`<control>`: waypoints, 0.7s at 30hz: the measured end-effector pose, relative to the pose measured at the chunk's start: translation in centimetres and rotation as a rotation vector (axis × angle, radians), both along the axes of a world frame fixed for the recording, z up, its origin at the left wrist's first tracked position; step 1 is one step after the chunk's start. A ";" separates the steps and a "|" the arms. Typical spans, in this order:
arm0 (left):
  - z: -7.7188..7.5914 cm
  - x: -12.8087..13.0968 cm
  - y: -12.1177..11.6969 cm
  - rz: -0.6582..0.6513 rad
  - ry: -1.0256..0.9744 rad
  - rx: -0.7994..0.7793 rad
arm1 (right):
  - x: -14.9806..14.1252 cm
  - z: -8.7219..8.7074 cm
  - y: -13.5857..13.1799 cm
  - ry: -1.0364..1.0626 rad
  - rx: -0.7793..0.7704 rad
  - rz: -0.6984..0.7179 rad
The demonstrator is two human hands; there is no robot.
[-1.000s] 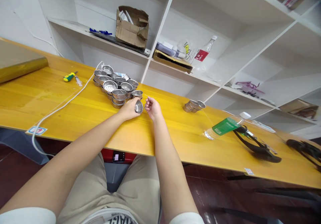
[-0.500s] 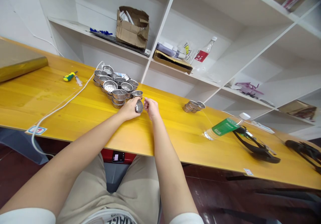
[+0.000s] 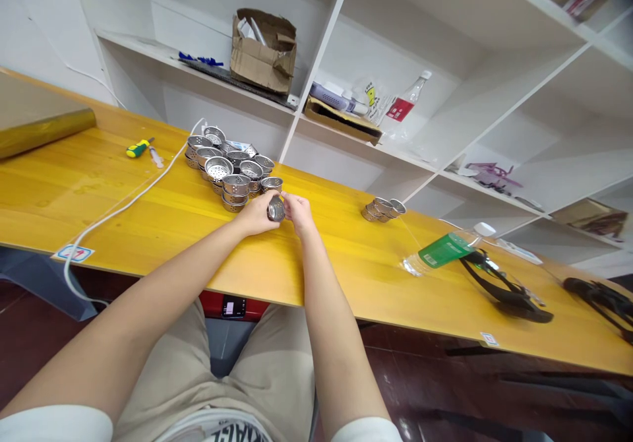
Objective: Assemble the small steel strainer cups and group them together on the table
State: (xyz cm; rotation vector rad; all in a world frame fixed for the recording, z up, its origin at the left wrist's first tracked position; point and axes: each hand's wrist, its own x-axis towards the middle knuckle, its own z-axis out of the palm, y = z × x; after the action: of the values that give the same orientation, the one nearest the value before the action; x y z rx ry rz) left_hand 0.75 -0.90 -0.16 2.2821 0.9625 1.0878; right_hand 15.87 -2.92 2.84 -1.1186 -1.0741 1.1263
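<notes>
- Step: looks like 2-handed fine work at the rim of 1 perforated metal cup (image 3: 275, 210). Cup is off to the right of the stacks' near end, between the 2 hands, tilted with its mouth toward the wearer.
- Left hand (image 3: 256, 216): fingers clamped around the cup's side.
- Right hand (image 3: 298, 214): fingers curled, tips together at the cup's rim. Can't tell if they pinch the rim or something thin.
- Next move, my read: calls for a steady left grip and small fingertip motion from the right; a squeeze too hard could roll the cup.
- In the way: stacks (image 3: 236, 183) of like cups, just beside the left hand, on the far side. A stray knuckle could tip 1.
- Smaller group (image 3: 380, 208) of cups farther right, well apart from the hands.
- Right end of table (image 3: 341, 257): bottle (image 3: 445, 251) with green label, tilted in view; black headgear (image 3: 504, 290) just beside it.
- Left: white cable (image 3: 128, 201) runs over the table edge; screwdriver (image 3: 137, 148) beyond it. Neither blocks the hands.
</notes>
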 end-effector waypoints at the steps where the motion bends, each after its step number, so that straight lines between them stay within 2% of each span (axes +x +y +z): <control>1: 0.0 0.0 0.0 0.000 -0.007 -0.022 | 0.0 0.1 0.0 0.000 -0.008 0.005; 10: 0.2 0.1 -0.3 0.000 -0.060 -0.085 | 0.4 0.0 -0.3 -0.022 -0.014 0.068; 21: -0.5 0.4 -0.1 0.003 -0.063 0.035 | 1.8 -0.5 0.0 -0.056 -0.025 0.232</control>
State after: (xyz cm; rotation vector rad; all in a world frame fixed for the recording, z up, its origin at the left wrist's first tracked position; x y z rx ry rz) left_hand 1.15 -1.00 -0.71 2.2600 0.9301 1.1792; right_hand 17.70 -2.92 2.30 -1.0701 -1.2610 1.2989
